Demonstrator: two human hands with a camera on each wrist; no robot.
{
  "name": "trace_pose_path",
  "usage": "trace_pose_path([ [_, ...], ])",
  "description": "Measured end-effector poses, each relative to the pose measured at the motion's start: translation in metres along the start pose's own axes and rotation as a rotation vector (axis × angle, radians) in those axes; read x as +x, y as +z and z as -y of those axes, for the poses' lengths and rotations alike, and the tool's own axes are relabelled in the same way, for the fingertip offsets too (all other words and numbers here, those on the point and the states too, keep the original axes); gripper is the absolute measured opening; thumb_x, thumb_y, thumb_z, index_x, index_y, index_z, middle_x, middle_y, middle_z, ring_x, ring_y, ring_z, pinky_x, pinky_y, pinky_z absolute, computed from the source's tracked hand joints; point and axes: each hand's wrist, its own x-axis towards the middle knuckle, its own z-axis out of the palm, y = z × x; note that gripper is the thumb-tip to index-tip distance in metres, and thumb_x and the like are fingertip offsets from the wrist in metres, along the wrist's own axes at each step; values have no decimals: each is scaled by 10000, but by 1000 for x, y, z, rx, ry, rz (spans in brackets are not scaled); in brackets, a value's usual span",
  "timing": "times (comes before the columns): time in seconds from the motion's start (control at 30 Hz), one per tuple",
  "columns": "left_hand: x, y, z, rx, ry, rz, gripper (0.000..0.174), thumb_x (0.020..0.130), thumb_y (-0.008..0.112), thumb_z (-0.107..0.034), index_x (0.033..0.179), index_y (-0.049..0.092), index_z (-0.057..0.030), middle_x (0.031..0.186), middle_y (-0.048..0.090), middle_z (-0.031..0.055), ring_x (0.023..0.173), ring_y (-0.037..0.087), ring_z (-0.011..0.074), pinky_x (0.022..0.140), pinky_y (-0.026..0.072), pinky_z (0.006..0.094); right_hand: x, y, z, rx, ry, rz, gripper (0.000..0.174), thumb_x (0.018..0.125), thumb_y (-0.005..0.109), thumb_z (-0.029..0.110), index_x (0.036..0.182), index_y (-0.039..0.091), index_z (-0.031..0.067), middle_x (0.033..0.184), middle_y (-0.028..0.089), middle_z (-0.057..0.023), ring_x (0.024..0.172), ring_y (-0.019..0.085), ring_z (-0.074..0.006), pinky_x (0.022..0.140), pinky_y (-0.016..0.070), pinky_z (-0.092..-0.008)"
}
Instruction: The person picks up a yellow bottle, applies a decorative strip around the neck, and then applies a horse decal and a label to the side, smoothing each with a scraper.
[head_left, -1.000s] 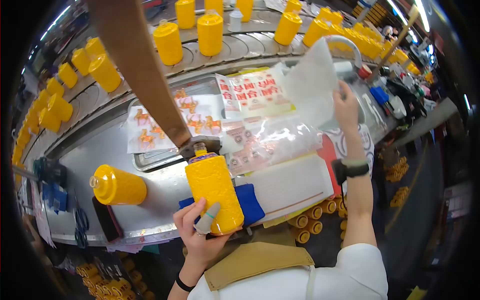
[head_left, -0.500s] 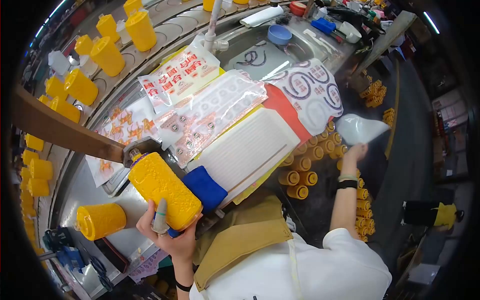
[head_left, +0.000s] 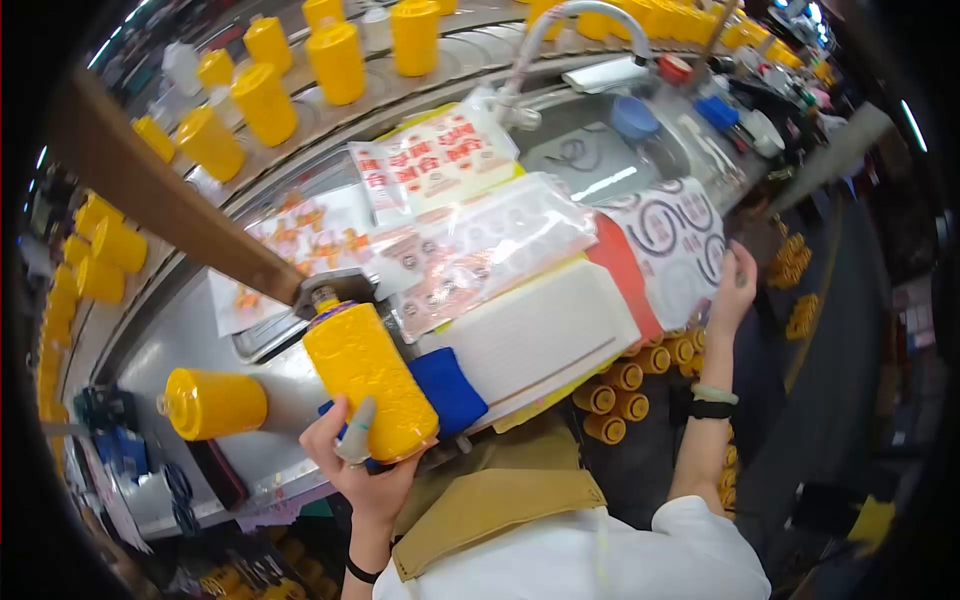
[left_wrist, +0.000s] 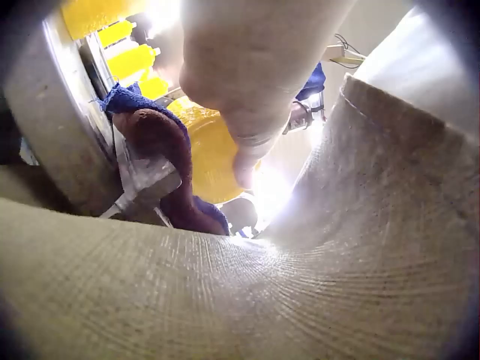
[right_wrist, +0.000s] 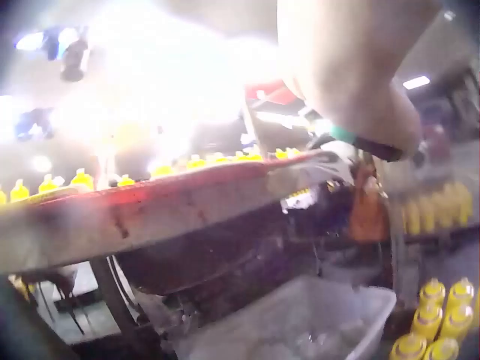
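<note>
Behind the work place, a curved grey conveyor (head_left: 468, 62) carries many yellow bottles, and before it is a shiny metal table (head_left: 165, 335). Over this table is the held yellow bottle (head_left: 368, 375), tilted, with rough surface; its neck is at a dark metal holder (head_left: 340, 288), at the end of a brown wooden beam (head_left: 190, 210). Beside the held yellow bottle, at its right, lies a folded blue cloth (head_left: 450, 385). Farther right of the bottle are a white lined paper (head_left: 540, 330), a red sheet (head_left: 625, 275) and a white sheet with dark ring patterns (head_left: 665, 235). Beyond the bottle there is glossy transparent film (head_left: 490, 245). To its left is another smooth yellow bottle (head_left: 222, 403). More yellow bottles (head_left: 620, 385) are stacked below the table, to the right of the held one.

Left hand (head_left: 365, 465) grips the lower part of the held yellow bottle, its fingers on the side; one finger wears a grey cover (head_left: 357, 430). The left forearm rises from below, with a black band at the wrist. Right arm is stretched out to the right side; the right hand (head_left: 735, 285) has bent fingers near the edge of the patterned sheet, but I cannot tell if they pinch it.
</note>
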Motion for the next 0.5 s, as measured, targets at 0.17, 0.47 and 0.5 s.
trace_pose_path([
  [0.17,4,-2,1,-12,-16,-14,800,582,1016,-368,1249,680,-81,1302,550,77,1141,521,301,947,466,425,-9,143,91,-104,-385,752,244,978,657,108,1210,720,63,932,699,-77,811,631,-196,765,497,-320],
  [0.47,0,0,2,-76,-62,-19,719,596,1008,-334,1233,736,-140,1330,548,48,1159,519,298,957,478,412,-24,307,92,-718,-614,1024,383,914,617,91,1249,742,228,1074,594,-140,1068,638,-356,921,522,-462],
  [0.5,1,-1,2,-67,-51,-9,712,596,1008,-333,1228,741,-142,1334,545,45,1164,514,295,955,477,409,-25,309,92,-720,-618,1025,383,914,617,91,1249,742,228,1074,594,-140,1068,638,-356,921,522,-462],
])
